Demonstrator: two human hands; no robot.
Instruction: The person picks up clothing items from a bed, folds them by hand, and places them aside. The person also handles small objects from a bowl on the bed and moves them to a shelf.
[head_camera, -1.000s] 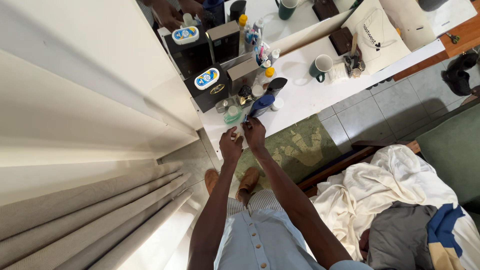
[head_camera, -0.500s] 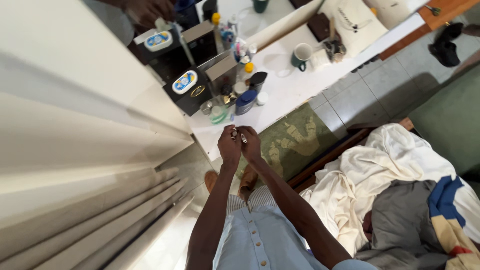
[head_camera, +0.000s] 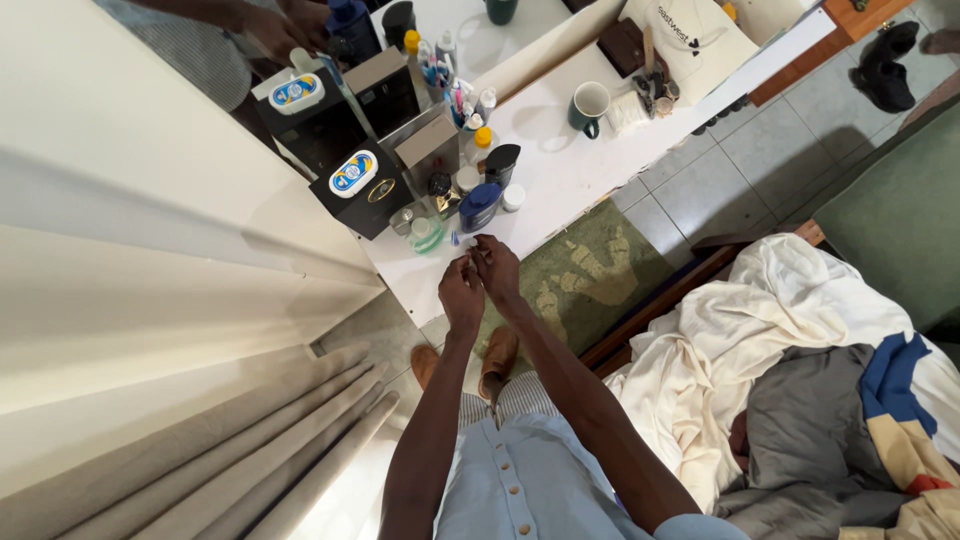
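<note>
My left hand (head_camera: 462, 293) and my right hand (head_camera: 497, 265) are held together just above the front edge of a white counter (head_camera: 560, 175). Their fingertips pinch a small pale item (head_camera: 470, 258) between them; it is too small to tell what it is. Just beyond the hands stand a dark blue bottle (head_camera: 480, 206), a small clear green jar (head_camera: 425, 233) and a black bottle (head_camera: 502, 163). A tiny blue-tipped thing (head_camera: 455, 238) lies by the fingertips.
Black boxes with a round blue-and-white tub (head_camera: 354, 174) stand at the counter's left, a green mug (head_camera: 588, 105) farther along. A mirror backs the counter. A green mat (head_camera: 590, 272) lies on the tiled floor, a bed with crumpled sheets (head_camera: 770, 340) at right, pale curtains (head_camera: 150, 380) at left.
Both hands have drawn back from the blue bottle toward the counter's edge and stay pinched together. The view has shifted slightly downward.
</note>
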